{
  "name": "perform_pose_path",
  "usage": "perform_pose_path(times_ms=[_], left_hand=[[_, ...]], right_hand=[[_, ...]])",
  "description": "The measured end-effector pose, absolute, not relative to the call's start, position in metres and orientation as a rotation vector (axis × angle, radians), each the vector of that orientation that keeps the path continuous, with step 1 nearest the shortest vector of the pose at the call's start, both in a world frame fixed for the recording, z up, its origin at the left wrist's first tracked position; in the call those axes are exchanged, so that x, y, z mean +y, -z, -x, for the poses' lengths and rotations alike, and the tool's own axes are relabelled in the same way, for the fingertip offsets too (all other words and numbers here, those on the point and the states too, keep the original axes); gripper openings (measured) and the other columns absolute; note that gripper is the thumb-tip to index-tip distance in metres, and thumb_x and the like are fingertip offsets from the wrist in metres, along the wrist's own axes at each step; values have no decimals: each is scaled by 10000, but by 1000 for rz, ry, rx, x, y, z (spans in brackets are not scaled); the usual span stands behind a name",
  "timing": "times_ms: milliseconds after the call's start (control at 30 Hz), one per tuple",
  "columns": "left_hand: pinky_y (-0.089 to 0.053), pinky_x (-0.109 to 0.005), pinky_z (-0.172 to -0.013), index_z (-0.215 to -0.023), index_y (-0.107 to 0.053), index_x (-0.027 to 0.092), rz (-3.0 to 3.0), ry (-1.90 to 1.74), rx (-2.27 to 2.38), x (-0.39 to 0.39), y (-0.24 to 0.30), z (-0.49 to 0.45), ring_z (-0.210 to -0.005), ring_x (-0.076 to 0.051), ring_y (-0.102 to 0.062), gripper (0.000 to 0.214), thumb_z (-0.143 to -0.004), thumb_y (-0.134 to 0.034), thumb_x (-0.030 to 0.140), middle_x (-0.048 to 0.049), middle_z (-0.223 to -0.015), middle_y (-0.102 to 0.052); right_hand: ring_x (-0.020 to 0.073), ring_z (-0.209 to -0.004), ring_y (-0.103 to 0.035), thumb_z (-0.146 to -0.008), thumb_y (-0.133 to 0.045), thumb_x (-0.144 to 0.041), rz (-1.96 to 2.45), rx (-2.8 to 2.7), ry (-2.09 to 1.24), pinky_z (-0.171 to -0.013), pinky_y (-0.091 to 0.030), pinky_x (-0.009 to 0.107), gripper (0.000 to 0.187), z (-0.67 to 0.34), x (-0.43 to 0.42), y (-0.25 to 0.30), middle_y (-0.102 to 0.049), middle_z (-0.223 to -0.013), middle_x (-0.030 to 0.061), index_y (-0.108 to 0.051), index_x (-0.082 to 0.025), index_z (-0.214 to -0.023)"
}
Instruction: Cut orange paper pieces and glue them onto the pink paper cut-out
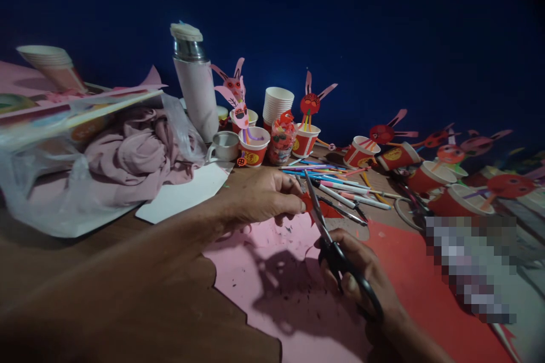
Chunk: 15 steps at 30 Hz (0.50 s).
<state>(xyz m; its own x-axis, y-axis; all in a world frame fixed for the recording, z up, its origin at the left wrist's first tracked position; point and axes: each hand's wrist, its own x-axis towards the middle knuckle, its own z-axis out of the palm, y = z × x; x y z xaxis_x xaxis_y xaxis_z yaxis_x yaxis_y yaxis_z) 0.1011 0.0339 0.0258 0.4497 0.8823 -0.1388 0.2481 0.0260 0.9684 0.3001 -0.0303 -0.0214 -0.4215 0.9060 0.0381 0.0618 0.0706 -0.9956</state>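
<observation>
My left hand (260,195) pinches a small red paper piece (317,207) just above the table. My right hand (355,275) grips black-handled scissors (326,235), whose blades point up and away into the red piece. Both hands hover over a pink paper sheet (272,283) with small scraps on it. A red paper sheet (421,289) lies to the right under my right wrist.
Behind the hands lie several pens and straws (336,178). Red paper cups with bunny-eared faces (361,150) line the back and right. A steel flask (193,79), a stack of white cups (276,103), a small mug (225,146) and a plastic bag with pink cloth (128,153) stand at the left.
</observation>
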Motion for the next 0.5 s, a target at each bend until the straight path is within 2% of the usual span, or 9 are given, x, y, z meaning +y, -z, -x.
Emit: perform_pose_path(times_ms=[500], left_hand=[[-360, -206, -470, -680, -663, 163, -1511, -634, 1051, 35, -27, -101, -491, -103, -501, 102, -646, -605, 241, 0, -556, -595]], right_hand=[[64, -442, -351, -638, -609, -614, 1039, -1572, -1464, -381, -280, 177, 486, -301, -32, 23, -451, -590, -35, -490, -197, -858]])
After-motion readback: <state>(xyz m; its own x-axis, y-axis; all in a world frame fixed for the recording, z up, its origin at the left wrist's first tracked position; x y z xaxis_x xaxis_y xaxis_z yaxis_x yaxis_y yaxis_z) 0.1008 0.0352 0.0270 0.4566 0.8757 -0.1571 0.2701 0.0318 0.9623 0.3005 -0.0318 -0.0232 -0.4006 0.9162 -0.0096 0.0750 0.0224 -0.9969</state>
